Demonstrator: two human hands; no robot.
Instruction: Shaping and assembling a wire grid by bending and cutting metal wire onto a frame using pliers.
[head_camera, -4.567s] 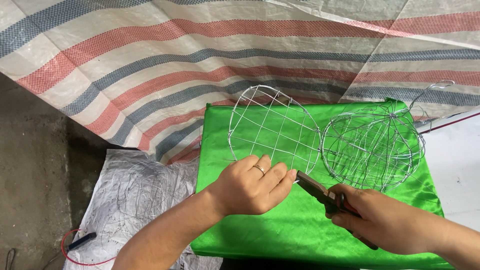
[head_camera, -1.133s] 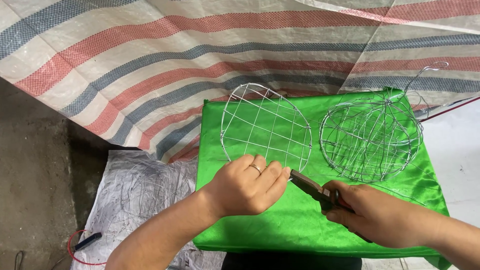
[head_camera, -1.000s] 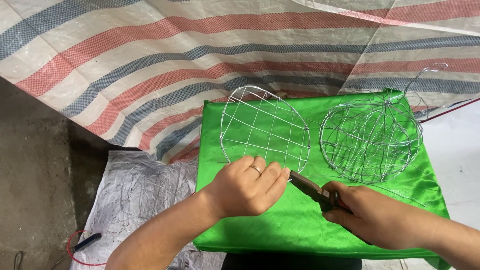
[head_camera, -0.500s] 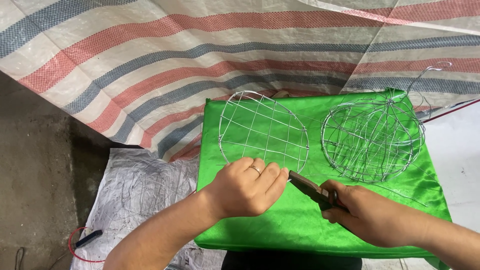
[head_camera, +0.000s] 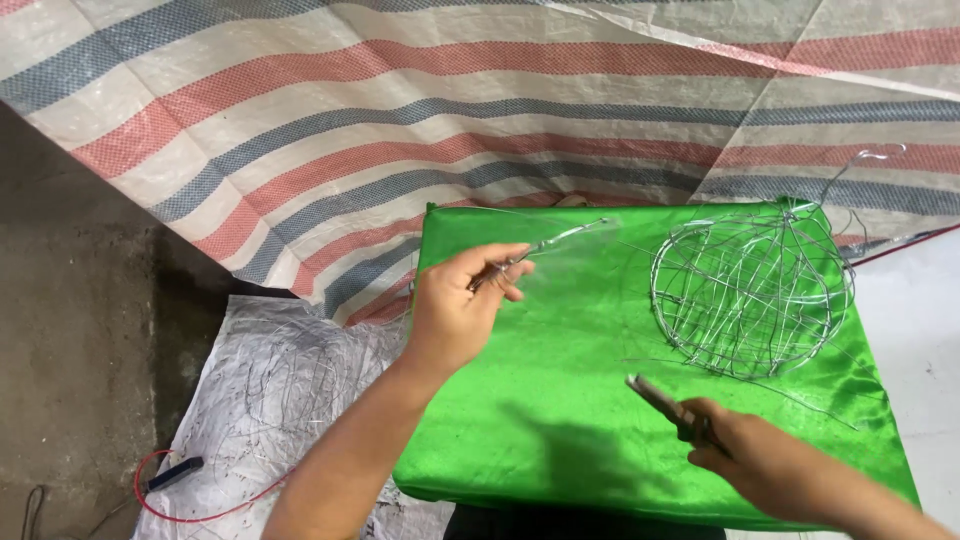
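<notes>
My left hand (head_camera: 458, 310) pinches the edge of a round wire mesh frame (head_camera: 560, 238), which is blurred and seen nearly edge-on above the green cloth (head_camera: 560, 400). A ring shows on that hand. My right hand (head_camera: 745, 455) grips dark pliers (head_camera: 668, 403) low over the cloth's near right part, jaws pointing up-left, apart from the frame. A second rounded wire basket frame (head_camera: 750, 290) lies on the cloth at the far right, with a hooked wire sticking up from its top.
A striped red, blue and white tarpaulin (head_camera: 400, 110) hangs behind the table. On the floor at left lies a silvery sheet with loose wire scraps (head_camera: 280, 390) and a red cable with a dark tool (head_camera: 175, 475). White surface (head_camera: 915, 330) at right.
My left hand lifted and swung the wire mesh frame from upright to nearly edge-on. The pliers came away from the frame, and my right hand dropped back toward the near right.
</notes>
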